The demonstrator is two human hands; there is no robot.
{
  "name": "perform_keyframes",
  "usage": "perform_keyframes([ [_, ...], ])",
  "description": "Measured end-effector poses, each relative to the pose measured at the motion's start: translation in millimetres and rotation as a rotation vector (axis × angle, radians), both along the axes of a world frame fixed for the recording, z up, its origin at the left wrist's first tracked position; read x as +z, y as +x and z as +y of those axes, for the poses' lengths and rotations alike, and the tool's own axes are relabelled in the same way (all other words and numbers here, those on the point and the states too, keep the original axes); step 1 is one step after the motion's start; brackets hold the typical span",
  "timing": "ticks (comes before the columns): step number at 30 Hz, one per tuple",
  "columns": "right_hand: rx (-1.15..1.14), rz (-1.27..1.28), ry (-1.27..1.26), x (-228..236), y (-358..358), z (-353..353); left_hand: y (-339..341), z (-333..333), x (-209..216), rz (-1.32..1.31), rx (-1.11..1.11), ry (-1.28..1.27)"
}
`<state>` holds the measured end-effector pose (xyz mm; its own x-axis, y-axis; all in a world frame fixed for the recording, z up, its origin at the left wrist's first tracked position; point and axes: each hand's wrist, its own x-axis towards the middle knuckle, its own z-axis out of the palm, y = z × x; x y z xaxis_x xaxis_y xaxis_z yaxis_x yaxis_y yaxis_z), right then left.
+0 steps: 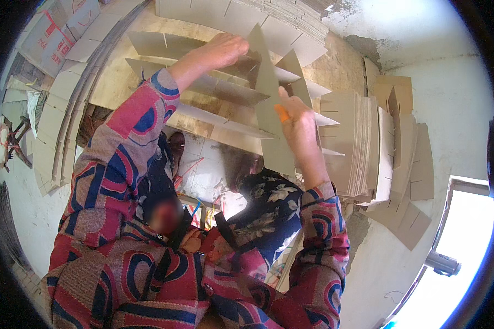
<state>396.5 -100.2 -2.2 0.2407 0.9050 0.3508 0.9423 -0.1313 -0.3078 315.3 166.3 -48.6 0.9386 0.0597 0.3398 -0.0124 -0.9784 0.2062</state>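
A grid of slotted grey-brown cardboard divider strips stands on edge on a wooden tabletop (343, 63). Several long strips (225, 122) run left to right, and a tall cross strip (268, 82) crosses them near their right ends. My left hand (225, 50), its fingers curled closed, is at the far long strip (159, 44) beside the cross strip; its fingertips are partly hidden. My right hand (297, 114) grips the cross strip from its right side, with an orange covering on one finger. Another cross strip (297, 74) stands just to the right.
Upright stacks of slotted cardboard (346, 148) fill the right side by the wall. More flat sheets (236, 16) lie at the far edge, and long piles (66, 120) stand at left. Printed cartons (44, 44) are at far left. A bright window (461, 230) is at lower right.
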Motion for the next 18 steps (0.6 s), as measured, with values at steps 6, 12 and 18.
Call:
perform_keyframes([
  [6, -0.166, -0.172, -0.263, 11.6, -14.7, 17.2, -5.0, 5.9, 3.5, -0.106, -0.121, -0.039],
  [12, -0.576, -0.341, 0.235, 9.1, 59.0, -83.9, 5.9, -23.2, 21.0, -0.094, -0.148, 0.077],
  [18, -1.046, -0.366, -0.275, -10.9, 83.4, -191.3, 27.9, -47.9, 15.9, 0.056, -0.188, 0.194],
])
